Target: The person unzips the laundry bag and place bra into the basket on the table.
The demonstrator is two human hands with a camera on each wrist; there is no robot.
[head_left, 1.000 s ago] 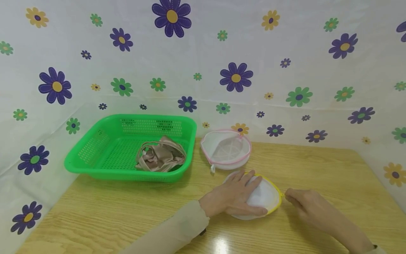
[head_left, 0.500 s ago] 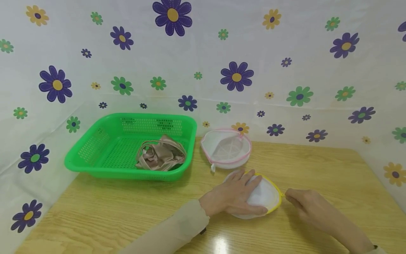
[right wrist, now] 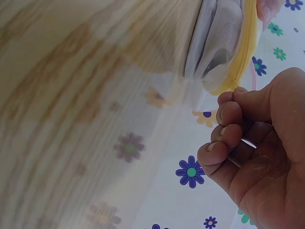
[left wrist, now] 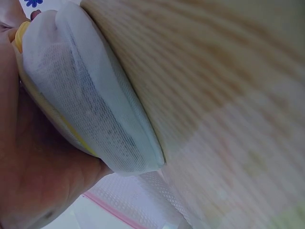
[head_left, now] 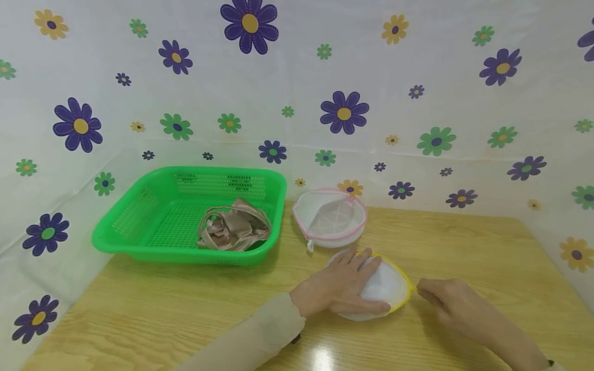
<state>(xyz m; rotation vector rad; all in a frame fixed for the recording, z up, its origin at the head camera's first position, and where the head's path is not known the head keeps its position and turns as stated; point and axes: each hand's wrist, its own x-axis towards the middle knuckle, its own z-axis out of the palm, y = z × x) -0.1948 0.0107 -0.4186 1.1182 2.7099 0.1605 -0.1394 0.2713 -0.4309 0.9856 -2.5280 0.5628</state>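
A white mesh laundry bag [head_left: 387, 286] with a yellow zipper [head_left: 408, 296] lies on the wooden table, right of centre in the head view. My left hand [head_left: 341, 286] presses on it from above, fingers spread and thumb along the near side. At the bag's right tip, my right hand [head_left: 457, 304] pinches the zipper's end between thumb and index finger. In the right wrist view the other fingers [right wrist: 228, 136] curl in, and the yellow zipper tape [right wrist: 245, 47] runs up to the fingertips. The small pull itself is mostly hidden in that grip.
Behind the bag sits a second mesh laundry bag [head_left: 334, 219] with pink trim, its flap partly open. A green basket [head_left: 185, 252] stands at the left, holding a crumpled, shiny tan garment [head_left: 236, 226]. A flower-printed white cloth [head_left: 297, 77] lines the back and sides.
Both hands stay almost in place. The zipper's end at my right fingertips has shifted slightly toward the near side of the table.
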